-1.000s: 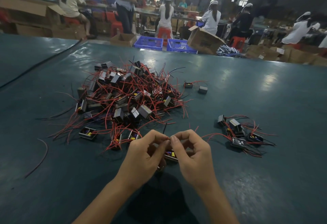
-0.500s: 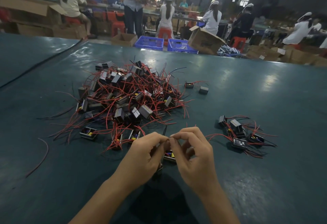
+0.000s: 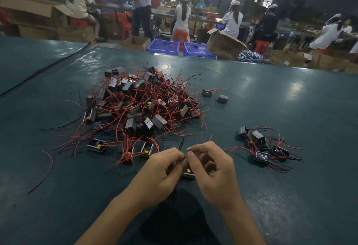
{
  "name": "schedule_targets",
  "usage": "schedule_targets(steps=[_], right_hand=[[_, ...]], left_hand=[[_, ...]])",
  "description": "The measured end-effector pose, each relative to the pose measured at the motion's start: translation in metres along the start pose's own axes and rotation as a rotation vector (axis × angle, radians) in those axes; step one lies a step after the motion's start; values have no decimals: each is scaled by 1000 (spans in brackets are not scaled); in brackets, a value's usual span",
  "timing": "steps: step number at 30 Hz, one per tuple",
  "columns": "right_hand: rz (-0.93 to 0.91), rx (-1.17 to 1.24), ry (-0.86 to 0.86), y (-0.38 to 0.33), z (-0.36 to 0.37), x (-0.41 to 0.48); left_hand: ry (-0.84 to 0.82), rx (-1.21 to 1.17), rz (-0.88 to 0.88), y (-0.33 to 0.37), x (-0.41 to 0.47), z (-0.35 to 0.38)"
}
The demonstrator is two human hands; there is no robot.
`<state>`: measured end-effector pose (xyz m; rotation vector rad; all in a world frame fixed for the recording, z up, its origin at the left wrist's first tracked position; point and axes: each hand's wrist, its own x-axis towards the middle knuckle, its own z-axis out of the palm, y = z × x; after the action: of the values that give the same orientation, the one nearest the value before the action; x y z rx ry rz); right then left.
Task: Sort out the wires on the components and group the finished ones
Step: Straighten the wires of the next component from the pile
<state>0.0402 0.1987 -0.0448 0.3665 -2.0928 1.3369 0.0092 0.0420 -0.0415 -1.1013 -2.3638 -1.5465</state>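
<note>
**Left hand [image 3: 160, 175] and right hand [image 3: 215, 175] pinched in on one component [image 3: 188, 174]**

Curled in tight on both sides, with fingertips almost meeting, pinching the wires [image 3: 181, 144] poking up out of the gap. No wide spread anywhere, just a narrow pinch each. Can't tell which one actually takes the weight.

Going big to small. First the dark green table [image 3: 290, 99]. Then the huge tangled pile [image 3: 143, 105], straight ahead and a little left, well clear of the fingers. Then the finished group [image 3: 265, 146], off to the right and slightly ahead, well apart from the pile. Runs roughly left to right, with red tails fanned toward the far right. Sits nearer the right hand, so guessing the drop-off goes that way, a short sideways reach. Then the component itself, tucked low between the palms, mostly hidden, showing only a yellow bit and a dark edge. Seems to lie crosswise, long side left to right, yellow face up, wire end pointing up and away from the body. Tiniest of all, a loose red wire [image 3: 46, 169] alone at far left.
</note>
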Motion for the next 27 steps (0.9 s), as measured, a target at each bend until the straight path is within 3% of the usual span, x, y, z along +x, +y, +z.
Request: schedule_targets(steps=[14,27], right_hand=[[-141,-95,-73,8,-1,0],[-169,-66,-66,12,0,-3]], left_hand=[[-65,-229,-194,5,1,-2],[-141,-198,-161,1,-1,-4]])
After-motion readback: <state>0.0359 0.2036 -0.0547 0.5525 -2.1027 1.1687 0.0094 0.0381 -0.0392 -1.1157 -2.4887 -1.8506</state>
